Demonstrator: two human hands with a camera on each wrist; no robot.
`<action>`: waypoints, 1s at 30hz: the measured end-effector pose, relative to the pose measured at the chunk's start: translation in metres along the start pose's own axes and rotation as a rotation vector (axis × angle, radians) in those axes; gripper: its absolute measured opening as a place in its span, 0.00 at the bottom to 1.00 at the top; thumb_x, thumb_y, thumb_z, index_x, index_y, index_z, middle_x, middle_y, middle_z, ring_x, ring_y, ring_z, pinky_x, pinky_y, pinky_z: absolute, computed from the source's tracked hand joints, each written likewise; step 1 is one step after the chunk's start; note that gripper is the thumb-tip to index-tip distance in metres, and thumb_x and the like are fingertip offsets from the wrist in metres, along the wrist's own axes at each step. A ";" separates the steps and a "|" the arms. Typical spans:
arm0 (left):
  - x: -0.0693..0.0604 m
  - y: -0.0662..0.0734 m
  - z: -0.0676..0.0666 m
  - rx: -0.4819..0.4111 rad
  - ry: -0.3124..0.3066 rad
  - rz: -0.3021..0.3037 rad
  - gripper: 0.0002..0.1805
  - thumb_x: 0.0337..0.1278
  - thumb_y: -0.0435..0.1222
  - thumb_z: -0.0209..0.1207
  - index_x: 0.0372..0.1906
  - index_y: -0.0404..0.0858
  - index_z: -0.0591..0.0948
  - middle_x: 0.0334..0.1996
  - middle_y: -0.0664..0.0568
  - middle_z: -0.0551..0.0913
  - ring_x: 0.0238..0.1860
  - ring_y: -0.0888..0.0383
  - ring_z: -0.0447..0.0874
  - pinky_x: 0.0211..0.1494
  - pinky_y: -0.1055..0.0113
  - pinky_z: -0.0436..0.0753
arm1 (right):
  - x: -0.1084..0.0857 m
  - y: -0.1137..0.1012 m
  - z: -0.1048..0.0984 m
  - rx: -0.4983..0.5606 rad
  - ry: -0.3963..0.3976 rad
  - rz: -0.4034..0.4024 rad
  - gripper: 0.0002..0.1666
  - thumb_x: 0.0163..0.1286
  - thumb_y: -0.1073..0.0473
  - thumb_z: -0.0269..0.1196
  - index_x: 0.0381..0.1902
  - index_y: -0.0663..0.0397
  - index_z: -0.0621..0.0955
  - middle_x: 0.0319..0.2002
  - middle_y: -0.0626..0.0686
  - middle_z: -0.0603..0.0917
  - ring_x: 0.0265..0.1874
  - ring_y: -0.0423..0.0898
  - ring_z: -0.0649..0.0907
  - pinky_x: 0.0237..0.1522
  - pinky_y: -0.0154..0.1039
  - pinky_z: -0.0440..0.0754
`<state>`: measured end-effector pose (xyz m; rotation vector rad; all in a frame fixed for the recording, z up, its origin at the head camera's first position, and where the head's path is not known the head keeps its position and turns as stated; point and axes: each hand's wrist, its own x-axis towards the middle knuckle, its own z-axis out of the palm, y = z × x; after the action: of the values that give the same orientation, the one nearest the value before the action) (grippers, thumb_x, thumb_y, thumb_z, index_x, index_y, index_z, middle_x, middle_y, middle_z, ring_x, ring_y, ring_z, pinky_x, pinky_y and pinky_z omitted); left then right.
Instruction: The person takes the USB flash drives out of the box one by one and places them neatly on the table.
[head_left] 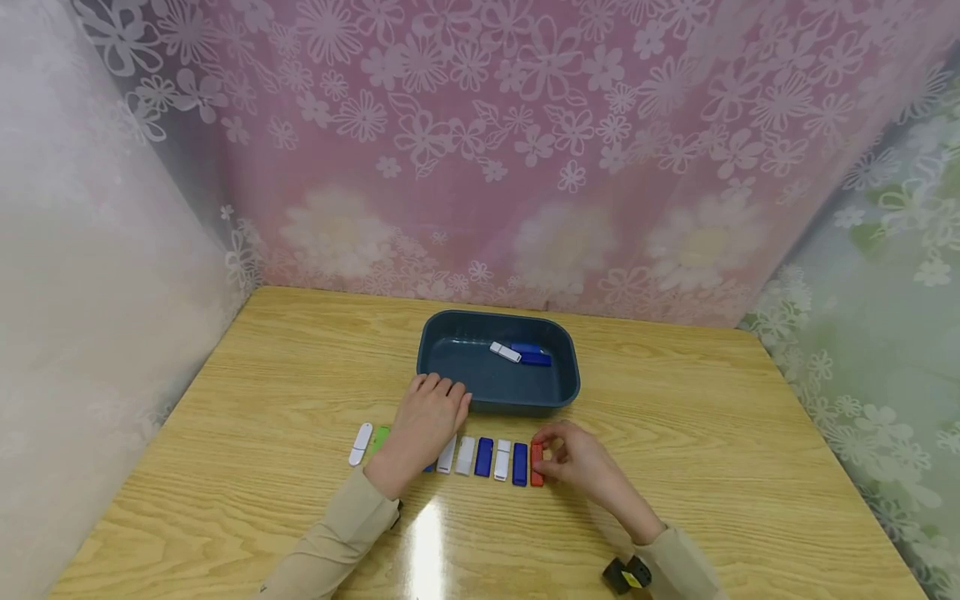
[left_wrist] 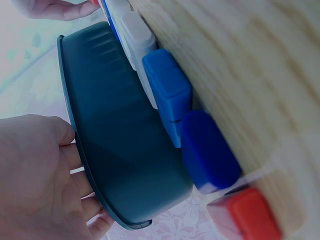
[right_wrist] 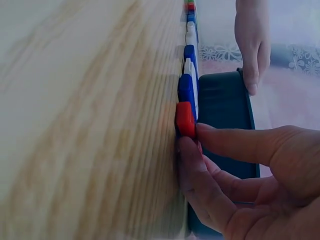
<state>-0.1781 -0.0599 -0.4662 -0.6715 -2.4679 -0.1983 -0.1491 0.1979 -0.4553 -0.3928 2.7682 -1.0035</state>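
A row of USB flash drives lies on the table in front of a dark teal plastic basin (head_left: 495,407). At the row's right end, my right hand (head_left: 581,467) pinches a red USB flash drive (right_wrist: 185,119) between thumb and fingers. My left hand (head_left: 426,421) holds the basin's near rim toward its left end, with the thumb on the outer side and fingers over the edge in the left wrist view. Inside the basin lie a white USB flash drive (head_left: 506,352) and two blue ones (head_left: 536,360). Part of the row is hidden beneath my left hand in the head view.
Left of my left hand are a white drive (head_left: 361,443) and a green drive (head_left: 380,437). Several white and blue drives (head_left: 483,457) stand between my hands. The wooden table (head_left: 675,400) meets a pink floral curtain (head_left: 480,167) at the back.
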 end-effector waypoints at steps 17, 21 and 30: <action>0.001 0.000 -0.001 0.019 -0.001 0.001 0.11 0.71 0.41 0.60 0.33 0.42 0.82 0.26 0.53 0.83 0.34 0.52 0.79 0.49 0.57 0.77 | 0.004 -0.007 -0.014 -0.086 0.244 -0.122 0.02 0.67 0.62 0.70 0.36 0.54 0.86 0.31 0.45 0.86 0.29 0.39 0.83 0.33 0.33 0.82; 0.001 0.001 -0.001 0.015 0.001 0.000 0.11 0.71 0.41 0.60 0.32 0.42 0.82 0.26 0.53 0.83 0.34 0.52 0.79 0.49 0.58 0.77 | 0.006 -0.010 -0.017 -0.084 0.317 -0.186 0.04 0.66 0.65 0.70 0.37 0.51 0.86 0.33 0.45 0.86 0.31 0.40 0.83 0.33 0.33 0.83; 0.000 0.001 -0.001 0.010 0.008 0.000 0.13 0.73 0.41 0.58 0.30 0.42 0.80 0.25 0.53 0.82 0.33 0.51 0.78 0.48 0.58 0.76 | 0.022 -0.019 -0.030 -0.107 0.418 -0.289 0.06 0.66 0.65 0.70 0.40 0.53 0.87 0.35 0.48 0.88 0.32 0.41 0.86 0.35 0.37 0.86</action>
<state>-0.1772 -0.0593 -0.4653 -0.6653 -2.4596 -0.1878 -0.1736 0.1954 -0.4219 -0.6853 3.2175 -1.1105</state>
